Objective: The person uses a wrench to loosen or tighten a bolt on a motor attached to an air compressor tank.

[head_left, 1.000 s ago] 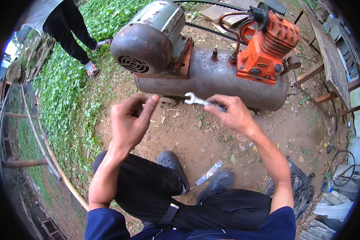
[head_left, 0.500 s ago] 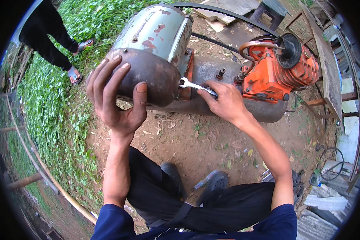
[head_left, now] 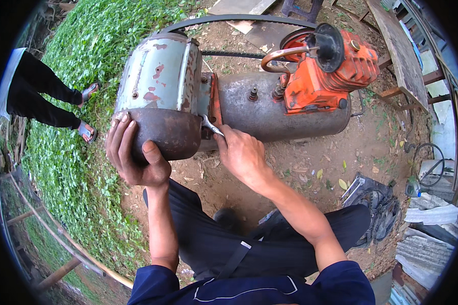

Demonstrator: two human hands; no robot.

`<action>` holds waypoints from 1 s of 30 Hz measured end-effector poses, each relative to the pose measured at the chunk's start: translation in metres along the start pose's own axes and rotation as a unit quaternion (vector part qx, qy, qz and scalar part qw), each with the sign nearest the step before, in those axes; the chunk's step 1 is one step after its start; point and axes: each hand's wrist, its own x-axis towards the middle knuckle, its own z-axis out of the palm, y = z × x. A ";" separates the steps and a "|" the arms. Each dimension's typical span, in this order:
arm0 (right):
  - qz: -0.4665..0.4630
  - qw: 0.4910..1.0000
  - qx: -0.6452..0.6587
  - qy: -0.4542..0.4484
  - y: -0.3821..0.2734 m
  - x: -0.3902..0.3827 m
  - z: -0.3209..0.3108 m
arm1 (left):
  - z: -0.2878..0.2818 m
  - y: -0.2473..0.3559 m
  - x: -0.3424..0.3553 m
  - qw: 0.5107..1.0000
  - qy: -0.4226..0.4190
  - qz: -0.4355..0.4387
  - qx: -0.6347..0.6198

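A: Where's the wrench (head_left: pixel 214 128), and how would it handle?

B: Its head reaches in between the dark end cover (head_left: pixel 168 129) and the orange bracket (head_left: pixel 215 104); whether it is seated on a bolt, I can't tell. I'd expect stiff, smooth metal, light enough for one hand (slippery if greasy, I'd guess). Best held well down the handle, away from the head.

A: And the fingers?

B: In the right hand (head_left: pixel 243 152) they are closed around the handle, so the head and a short length of shank stick out past the fingertips, up and to the left. The left hand (head_left: pixel 139 160) isn't clenched; its fingers are spread and curved over the cover, thumb on the near face.

A: Would that cover give?

B: I doubt it; it looks rigid, and the whole motor (head_left: pixel 158 71) looks heavy. The rounded side suits a steadying palm.

A: Further out?

B: The motor sits on the grey tank (head_left: pixel 239 112), with the orange pump (head_left: pixel 313 86) toward the right end. A drive belt (head_left: pixel 239 19) arcs behind, and another person's legs (head_left: pixel 40 101) stand at left by the grass (head_left: pixel 81 152).
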 end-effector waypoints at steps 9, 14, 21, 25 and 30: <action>0.069 0.997 0.030 -0.032 -0.017 -0.011 0.004 | -0.006 0.008 0.003 0.999 -0.009 -0.030 -0.003; 0.074 0.996 0.035 -0.033 -0.023 -0.014 0.011 | -0.013 0.016 0.010 0.993 -0.005 -0.109 -0.047; 0.059 0.985 0.162 -0.014 -0.004 -0.001 0.031 | -0.017 0.029 0.049 0.984 -0.125 -0.103 0.075; 0.252 0.800 0.500 -0.214 0.009 0.006 0.019 | -0.014 0.038 0.046 0.976 -0.140 -0.107 0.128; 0.224 0.842 0.420 -0.254 0.030 0.018 0.010 | -0.011 0.033 0.040 0.983 -0.109 -0.101 0.106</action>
